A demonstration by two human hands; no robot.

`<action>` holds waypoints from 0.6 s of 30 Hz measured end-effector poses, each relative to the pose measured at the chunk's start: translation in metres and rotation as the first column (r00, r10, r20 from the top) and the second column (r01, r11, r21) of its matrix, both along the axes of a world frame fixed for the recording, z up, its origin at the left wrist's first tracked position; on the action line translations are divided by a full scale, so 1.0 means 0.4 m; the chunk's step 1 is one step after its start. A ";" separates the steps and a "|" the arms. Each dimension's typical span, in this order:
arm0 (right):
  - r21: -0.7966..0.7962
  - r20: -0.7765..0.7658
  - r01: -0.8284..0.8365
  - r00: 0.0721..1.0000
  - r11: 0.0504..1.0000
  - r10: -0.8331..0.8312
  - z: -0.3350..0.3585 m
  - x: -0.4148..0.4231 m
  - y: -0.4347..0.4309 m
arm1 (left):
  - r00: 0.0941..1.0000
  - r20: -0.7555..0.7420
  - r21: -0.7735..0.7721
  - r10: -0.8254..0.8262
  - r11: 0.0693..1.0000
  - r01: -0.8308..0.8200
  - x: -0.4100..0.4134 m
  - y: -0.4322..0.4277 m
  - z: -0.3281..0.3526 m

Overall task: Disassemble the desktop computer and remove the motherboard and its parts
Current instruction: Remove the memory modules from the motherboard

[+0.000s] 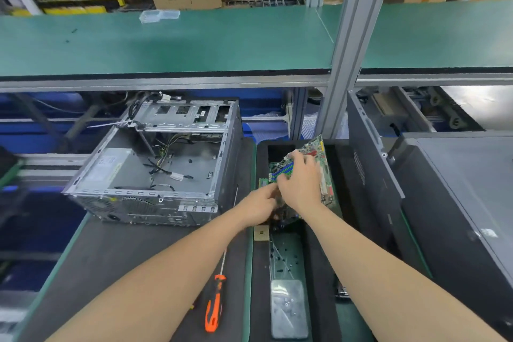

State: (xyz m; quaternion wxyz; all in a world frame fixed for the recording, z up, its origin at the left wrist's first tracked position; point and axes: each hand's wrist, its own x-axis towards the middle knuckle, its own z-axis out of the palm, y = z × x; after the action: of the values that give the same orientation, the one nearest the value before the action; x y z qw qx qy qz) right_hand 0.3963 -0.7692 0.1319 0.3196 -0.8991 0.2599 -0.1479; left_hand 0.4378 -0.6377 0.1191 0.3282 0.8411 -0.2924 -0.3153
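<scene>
green rectangular motherboard tilting | right hand gripping its top | left hand pinching its edge | boxy grey metal case lying left of hands

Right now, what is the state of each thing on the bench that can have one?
computer case: open, on its side, no motherboard inside.
motherboard: out of the case, tilted, held in both hands.
left hand: grips the motherboard's near edge.
right hand: grips the motherboard from above.
screwdriver: lying on the mat, untouched.
</scene>
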 end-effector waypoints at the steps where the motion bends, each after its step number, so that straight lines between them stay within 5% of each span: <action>1: 0.040 -0.012 -0.042 0.999 0.998 0.043 0.000 -0.006 0.028 | 1.000 -0.001 0.004 -0.017 1.000 0.017 -0.009 0.043 0.006; 6: 0.255 -0.187 -0.163 0.959 0.953 0.214 -0.022 -0.057 0.177 | 0.998 0.044 0.055 0.054 0.997 -0.057 -0.070 0.276 0.021; 12: 0.482 -0.485 -0.126 0.786 0.867 0.383 -0.066 -0.130 0.333 | 0.929 0.339 0.397 0.148 0.873 -0.283 -0.100 0.448 -0.038; 18: 0.400 -0.611 -0.033 0.736 0.916 0.293 -0.114 -0.174 0.437 | 0.955 0.262 0.470 0.137 0.847 -0.250 -0.114 0.509 -0.141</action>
State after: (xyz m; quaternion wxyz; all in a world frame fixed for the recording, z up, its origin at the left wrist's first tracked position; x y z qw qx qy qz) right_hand 0.3265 -0.5944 0.0864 0.3794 -0.8373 0.2972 0.2584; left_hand 0.3923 -0.4340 0.0627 0.0963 0.9517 -0.1488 -0.2506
